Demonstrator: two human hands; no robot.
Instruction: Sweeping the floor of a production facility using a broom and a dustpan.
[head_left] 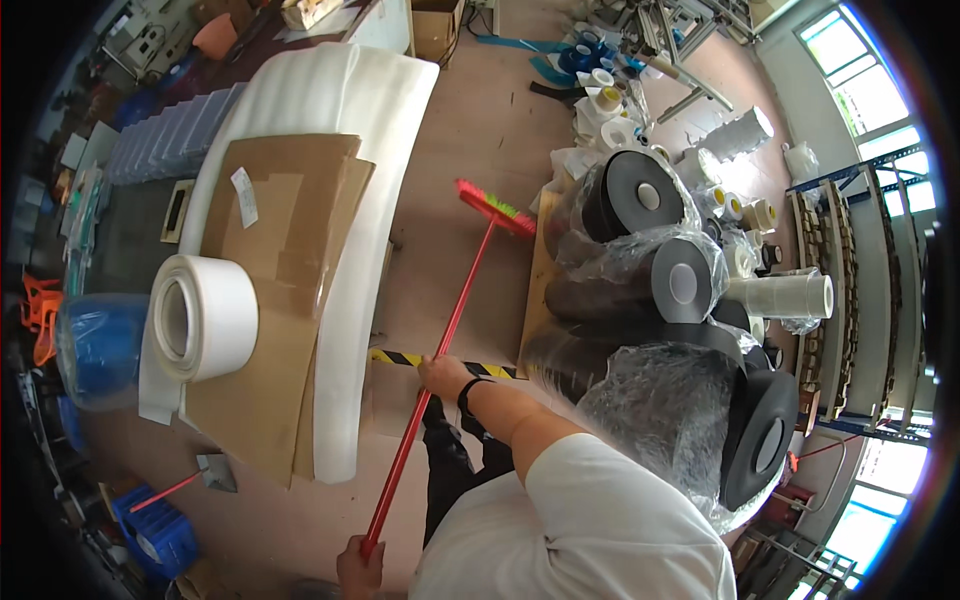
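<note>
A red broom slants across the middle of the view, its long handle running from near the lower edge up to the head. The broom head, red with some yellow-green bristles, rests on the reddish floor between the table and the rolls. Partway along the handle, my right hand is closed round it; a black band circles that wrist. Near the lower edge, my left hand grips the handle's end.
To the left, a table carries white foam sheeting, flat cardboard and a white roll. Dark rolls in clear plastic lie on the right. Yellow-black tape crosses the floor. A dustpan is at lower left.
</note>
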